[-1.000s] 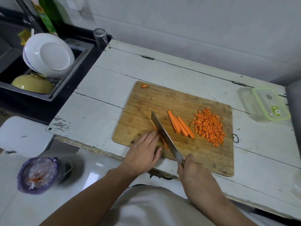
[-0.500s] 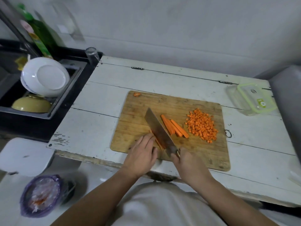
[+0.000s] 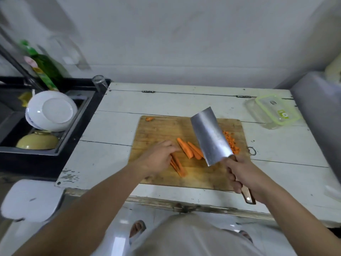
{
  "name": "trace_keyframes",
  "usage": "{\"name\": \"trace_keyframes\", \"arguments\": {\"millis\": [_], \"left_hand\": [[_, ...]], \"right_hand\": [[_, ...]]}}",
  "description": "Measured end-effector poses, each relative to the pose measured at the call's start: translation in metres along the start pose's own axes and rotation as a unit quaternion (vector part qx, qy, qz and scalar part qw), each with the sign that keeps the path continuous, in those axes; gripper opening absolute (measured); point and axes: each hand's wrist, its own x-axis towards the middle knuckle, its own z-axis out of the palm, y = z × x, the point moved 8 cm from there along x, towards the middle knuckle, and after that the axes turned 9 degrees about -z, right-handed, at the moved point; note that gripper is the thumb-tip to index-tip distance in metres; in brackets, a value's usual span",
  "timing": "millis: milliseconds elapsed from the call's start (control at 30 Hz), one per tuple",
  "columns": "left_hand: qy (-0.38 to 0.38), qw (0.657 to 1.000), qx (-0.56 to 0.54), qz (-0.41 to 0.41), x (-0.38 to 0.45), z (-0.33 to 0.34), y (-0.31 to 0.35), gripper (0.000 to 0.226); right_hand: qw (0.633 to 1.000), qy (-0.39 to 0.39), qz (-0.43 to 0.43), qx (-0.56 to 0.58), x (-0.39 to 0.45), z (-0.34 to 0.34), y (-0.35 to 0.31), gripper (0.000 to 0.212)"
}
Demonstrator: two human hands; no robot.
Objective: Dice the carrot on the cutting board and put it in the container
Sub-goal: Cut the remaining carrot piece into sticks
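left hand (image 3: pixel 157 159) on cutting board (image 3: pixel 158 130), fingers (image 3: pixel 170 145) curled over near carrot sticks (image 3: pixel 178 166), seemingly gathering them; second stick bundle (image 3: pixel 190 149) just beside; diced carrot pile (image 3: pixel 233 143) half hidden behind cleaver (image 3: pixel 210 135); right hand (image 3: pixel 241 174) wrapped round cleaver handle, blade raised off board; container (image 3: pixel 273 112) on table (image 3: pixel 118 122) at far right, well apart; judgement: sticks stiff, light, smooth-cut, prone to roll or slide; best pinched together mid-length, fingertips tucked back from blade; dice loose, better scooped.
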Motion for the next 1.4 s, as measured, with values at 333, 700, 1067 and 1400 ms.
{"name": "trace_keyframes", "arguments": {"millis": [333,700,1067,1400], "left_hand": [[-0.021,0.98,-0.1,-0.17,0.007,0.006,-0.024,0.019],[-0.041,0.996,0.071,-0.038,-0.015,0.006,-0.027,0.008],[0.041,0.995,-0.04,-0.084,-0.033,0.001,-0.053,0.017],[0.155,0.967,-0.008,-0.203,-0.021,-0.027,-0.09,0.028]], "right_hand": [[0.999,-0.023,-0.002,-0.032,-0.02,0.02,0.001,0.03],[0.998,-0.026,-0.004,-0.05,-0.011,0.018,0.002,0.032],[0.996,-0.035,0.004,-0.082,-0.003,0.029,-0.004,0.031],[0.996,-0.022,0.022,-0.085,0.002,0.023,-0.004,0.028]]}}
